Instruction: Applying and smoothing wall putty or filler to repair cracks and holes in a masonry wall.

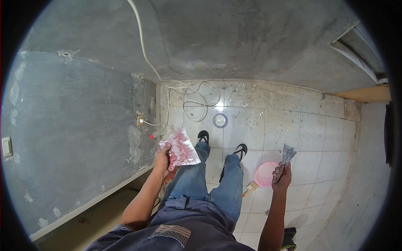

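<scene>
My left hand point(162, 160) is closed on the edge of a red putty spreader point(183, 147), whose flat face is smeared with white paste. It is held in front of my left thigh. On the right, my right hand point(283, 176) grips the dark handle of a putty knife point(288, 154). The knife's flared grey blade points up and away from me, coated with residue. Below that hand, on the floor, sits a pink basin point(260, 175). A paintbrush point(251, 187) with pale bristles lies against the basin's near left side. The hands are well apart.
A white cable point(195, 100) runs down the grey wall and coils on the tiled floor, near a wall socket point(140, 120). Ahead of my feet lies a round, purple-rimmed item point(220, 120). Debris litters the wall's base. A dark object point(289, 237) stands at lower right.
</scene>
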Demonstrator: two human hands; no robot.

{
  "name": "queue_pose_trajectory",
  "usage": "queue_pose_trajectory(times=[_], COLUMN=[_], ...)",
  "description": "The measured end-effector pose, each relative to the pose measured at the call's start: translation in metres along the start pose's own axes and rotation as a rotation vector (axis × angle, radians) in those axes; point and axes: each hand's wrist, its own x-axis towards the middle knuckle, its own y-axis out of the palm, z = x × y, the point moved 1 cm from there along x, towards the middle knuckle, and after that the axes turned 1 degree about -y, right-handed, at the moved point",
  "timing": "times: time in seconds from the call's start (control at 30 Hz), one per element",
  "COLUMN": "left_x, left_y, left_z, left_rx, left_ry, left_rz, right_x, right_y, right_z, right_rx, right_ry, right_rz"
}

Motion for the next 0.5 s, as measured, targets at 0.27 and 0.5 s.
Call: queue_pose_trajectory(times=[0.27,0.5], left_x=[0.057,0.132], left_y=[-0.020,-0.025], left_z=[0.033,0.064], left_rx=[0.045,0.131], left_ry=[0.007,0.098], left_rz=[0.139,0.337], right_x=[-0.038,-0.008], right_y=[0.003,0.020], right_z=[-0.094,-0.210], right_rx=[-0.008,-0.107], right_ry=[-0.004,0.036], right_rz=[0.001,0.086])
